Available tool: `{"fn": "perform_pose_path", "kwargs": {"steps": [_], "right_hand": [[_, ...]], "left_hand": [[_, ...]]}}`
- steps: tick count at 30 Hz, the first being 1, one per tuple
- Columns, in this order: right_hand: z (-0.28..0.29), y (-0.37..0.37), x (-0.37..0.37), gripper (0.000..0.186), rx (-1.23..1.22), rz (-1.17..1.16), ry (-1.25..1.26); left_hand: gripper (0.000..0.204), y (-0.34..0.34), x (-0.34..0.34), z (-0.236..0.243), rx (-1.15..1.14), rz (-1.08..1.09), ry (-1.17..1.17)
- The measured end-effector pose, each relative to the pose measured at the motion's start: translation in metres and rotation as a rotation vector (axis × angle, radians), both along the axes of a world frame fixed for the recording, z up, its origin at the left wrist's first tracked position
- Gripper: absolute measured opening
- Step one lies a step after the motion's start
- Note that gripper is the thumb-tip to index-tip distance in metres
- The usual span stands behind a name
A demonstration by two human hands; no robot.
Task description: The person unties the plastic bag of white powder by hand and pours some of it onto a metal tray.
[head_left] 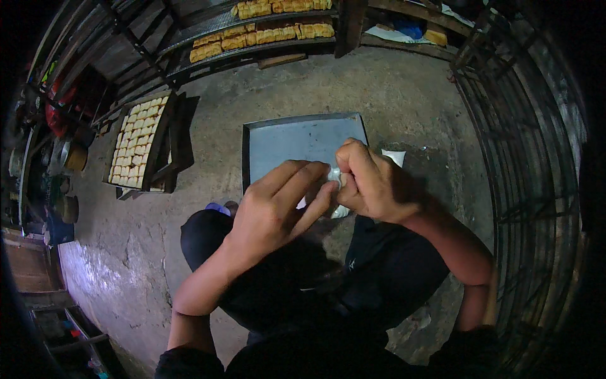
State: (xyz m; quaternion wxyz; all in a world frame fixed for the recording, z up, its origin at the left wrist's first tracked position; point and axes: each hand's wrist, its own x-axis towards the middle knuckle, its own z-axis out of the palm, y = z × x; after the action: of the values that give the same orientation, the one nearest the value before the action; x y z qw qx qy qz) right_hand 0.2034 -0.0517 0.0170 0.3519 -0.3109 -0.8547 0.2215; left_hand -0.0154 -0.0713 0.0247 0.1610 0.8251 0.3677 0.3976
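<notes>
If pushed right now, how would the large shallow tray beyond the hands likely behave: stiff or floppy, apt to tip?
The tray would probably stay stiff, since its broad base shows no obvious sag and has a raised rim. Lying flat and wide, it seems more apt to slide than tip. With nothing visibly loaded on it, it may feel light for its size.

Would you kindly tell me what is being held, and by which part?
A whitish plastic bag, pinched by the left hand and right hand at its gathered, apparently upper, end.
</notes>
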Motion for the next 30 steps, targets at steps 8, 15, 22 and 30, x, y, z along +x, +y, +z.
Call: {"fn": "perform_pose_path", "kwargs": {"steps": [8, 15, 22, 30], "right_hand": [[-0.007, -0.005, -0.007, 0.030, 0.055, -0.031, -0.096], [-0.003, -0.004, -0.007, 0.027, 0.041, -0.006, -0.016], [-0.006, -0.006, -0.005, 0.024, -0.018, 0.026, 0.003], [-0.014, -0.006, -0.005, 0.026, -0.032, 0.006, -0.018]], "left_hand": [[0.028, 0.004, -0.004, -0.003, -0.127, -0.033, -0.030], [0.023, 0.009, -0.010, -0.005, 0.115, -0.061, 0.121], [0.022, 0.017, -0.015, 0.002, -0.148, -0.211, 0.076], [0.017, 0.019, -0.011, -0.001, -0.288, -0.263, 0.077]]}}
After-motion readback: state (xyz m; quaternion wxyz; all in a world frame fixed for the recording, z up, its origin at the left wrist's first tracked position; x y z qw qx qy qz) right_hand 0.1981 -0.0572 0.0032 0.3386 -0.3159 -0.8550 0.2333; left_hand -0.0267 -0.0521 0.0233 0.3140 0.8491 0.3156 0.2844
